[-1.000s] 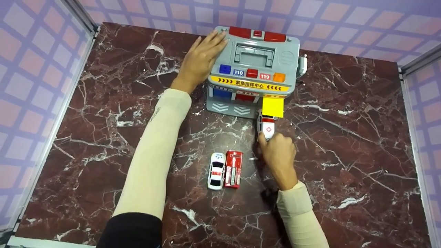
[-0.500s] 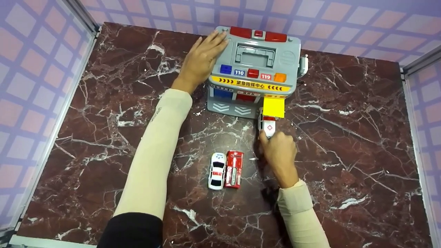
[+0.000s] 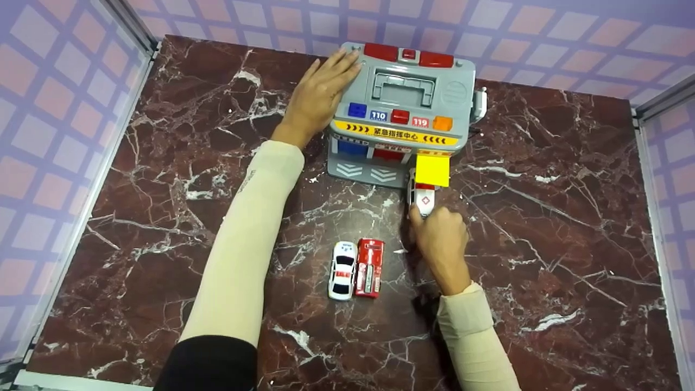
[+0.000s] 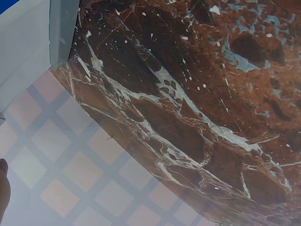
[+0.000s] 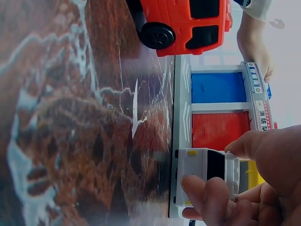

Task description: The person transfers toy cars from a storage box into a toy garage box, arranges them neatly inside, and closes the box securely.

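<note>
A grey toy emergency station (image 3: 404,89) stands at the back of the table. My left hand (image 3: 320,95) rests on its roof at the left side, fingers straight. In the left wrist view only a fingertip (image 4: 3,188) and part of the grey station wall (image 4: 63,33) show. My right hand (image 3: 442,239) grips the rear of a white toy ambulance (image 3: 424,201), thumb on one side and fingers on the other. The ambulance's front lies under the raised yellow door (image 3: 433,170) of the right-hand bay. In the right wrist view, the ambulance's rear (image 5: 193,165) faces the camera.
A white toy police car (image 3: 342,271) and a red toy fire truck (image 3: 370,269) are parked side by side in front of the station. The blue door (image 5: 218,88) and red door (image 5: 221,129) are down. Patterned walls (image 3: 54,136) border the marbled table (image 3: 543,217).
The ambulance has slid slightly forward in my right hand, so its red light bar is now partly covered by the yellow door. My left hand stays on the roof.
</note>
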Available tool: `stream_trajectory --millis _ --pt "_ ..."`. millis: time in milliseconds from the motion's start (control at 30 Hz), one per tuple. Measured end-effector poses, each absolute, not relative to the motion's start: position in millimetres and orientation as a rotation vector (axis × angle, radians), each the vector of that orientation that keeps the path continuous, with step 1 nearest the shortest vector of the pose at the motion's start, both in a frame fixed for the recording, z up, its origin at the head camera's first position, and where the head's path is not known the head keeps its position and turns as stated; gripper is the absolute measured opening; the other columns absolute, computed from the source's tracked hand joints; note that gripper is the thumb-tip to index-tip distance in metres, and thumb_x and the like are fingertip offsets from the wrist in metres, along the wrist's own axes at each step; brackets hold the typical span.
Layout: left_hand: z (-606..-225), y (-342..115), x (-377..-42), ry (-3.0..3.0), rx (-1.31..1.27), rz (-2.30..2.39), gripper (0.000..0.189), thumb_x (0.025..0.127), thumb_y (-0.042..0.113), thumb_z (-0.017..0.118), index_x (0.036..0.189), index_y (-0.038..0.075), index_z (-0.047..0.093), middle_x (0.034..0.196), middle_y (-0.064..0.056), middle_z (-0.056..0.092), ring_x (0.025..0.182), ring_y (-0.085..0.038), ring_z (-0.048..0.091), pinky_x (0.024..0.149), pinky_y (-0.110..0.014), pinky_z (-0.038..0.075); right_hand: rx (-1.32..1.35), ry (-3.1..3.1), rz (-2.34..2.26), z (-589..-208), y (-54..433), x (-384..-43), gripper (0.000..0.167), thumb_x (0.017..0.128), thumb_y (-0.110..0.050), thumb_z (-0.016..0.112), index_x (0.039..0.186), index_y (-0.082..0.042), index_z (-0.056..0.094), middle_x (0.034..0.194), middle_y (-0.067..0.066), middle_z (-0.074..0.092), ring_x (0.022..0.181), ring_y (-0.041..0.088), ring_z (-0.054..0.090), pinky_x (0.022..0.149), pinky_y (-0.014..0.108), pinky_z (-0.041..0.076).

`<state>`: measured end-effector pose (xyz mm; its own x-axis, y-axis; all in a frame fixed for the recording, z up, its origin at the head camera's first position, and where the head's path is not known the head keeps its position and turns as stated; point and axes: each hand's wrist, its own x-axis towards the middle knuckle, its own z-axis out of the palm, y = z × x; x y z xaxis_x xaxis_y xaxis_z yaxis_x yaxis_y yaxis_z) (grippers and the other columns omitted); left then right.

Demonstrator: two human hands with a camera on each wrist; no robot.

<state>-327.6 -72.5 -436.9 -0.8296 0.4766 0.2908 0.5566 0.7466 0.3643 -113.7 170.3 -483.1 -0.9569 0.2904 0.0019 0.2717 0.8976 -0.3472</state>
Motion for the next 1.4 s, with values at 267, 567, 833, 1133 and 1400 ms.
stream_trajectory --millis 267,567,833,1133,1400 --pt "-436.9 -72.3 -326.5 -2.757 -0.813 -0.689 0.044 0.11 0.033 0.031 0.152 0.023 0.041 0.162 0.01 0.028 0.153 -0.011 0.018 0.126 -0.037 0.005 -0.441 -3.014 0.52 -484.3 171.3 -118.5 0.064 0.093 -0.048 0.064 0.077 0.013 0.068 0.076 0.038 0.066 0.068 0.055 0.066 0.057 0.063 0.055" --pt "-436.9 -72.8 -326.9 -2.76 -0.794 -0.708 0.043 0.11 0.034 0.032 0.151 0.024 0.042 0.162 0.012 0.028 0.153 -0.009 0.018 0.126 -0.035 0.005 -0.415 -2.971 0.505 -488.0 170.9 -122.5 0.062 0.092 -0.047 0.065 0.076 0.013 0.068 0.074 0.038 0.065 0.067 0.055 0.066 0.056 0.064 0.054" --pt "-436.6 -72.2 -325.5 -2.757 -0.783 -0.712 0.042 0.11 0.033 0.034 0.15 0.025 0.043 0.161 0.012 0.03 0.152 -0.009 0.02 0.126 -0.035 0.006 -0.419 -2.964 0.511 -491.0 170.6 -124.3 0.06 0.092 -0.045 0.066 0.076 0.012 0.067 0.075 0.038 0.066 0.067 0.054 0.066 0.056 0.064 0.053" --pt "-437.9 -72.7 -326.4 -2.745 -0.803 -0.704 0.043 0.11 0.033 0.032 0.15 0.023 0.043 0.161 0.01 0.03 0.153 -0.011 0.02 0.126 -0.037 0.007 -0.44 -2.967 0.504 -489.7 170.5 -126.8 0.059 0.092 -0.046 0.063 0.08 0.011 0.067 0.078 0.038 0.066 0.07 0.055 0.066 0.058 0.065 0.053" --pt "-437.9 -72.2 -327.5 -2.757 -0.802 -0.707 0.043 0.11 0.034 0.031 0.151 0.024 0.042 0.162 0.011 0.028 0.153 -0.01 0.018 0.126 -0.035 0.005 -0.451 -2.972 0.513 -489.0 171.0 -128.4 0.063 0.093 -0.048 0.062 0.079 0.013 0.068 0.078 0.039 0.066 0.07 0.055 0.066 0.057 0.064 0.053"
